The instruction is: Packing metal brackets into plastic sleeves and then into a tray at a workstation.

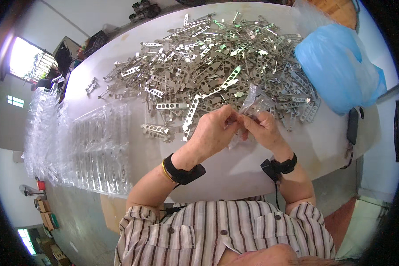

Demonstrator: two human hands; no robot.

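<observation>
My left hand (213, 132) and my right hand (266, 134) meet at the near edge of a heap of perforated metal strips (217, 66). Fingers of both are pinched together on a small clear plastic bag (256, 101), which rises crinkled above the right hand. A little of the film also shows below the fingertips. Whether a metal piece sits inside the bag cannot be made out. Just left of my left hand, several shiny strips (190, 113) with round holes lie at the heap's edge.
On the left of the white table (164, 173), filled clear bags (99, 148) lie in rows, with more piled at the table's edge (44, 133). A blue plastic bag (337, 66) stands at the right, a dark slim object (352, 126) near it.
</observation>
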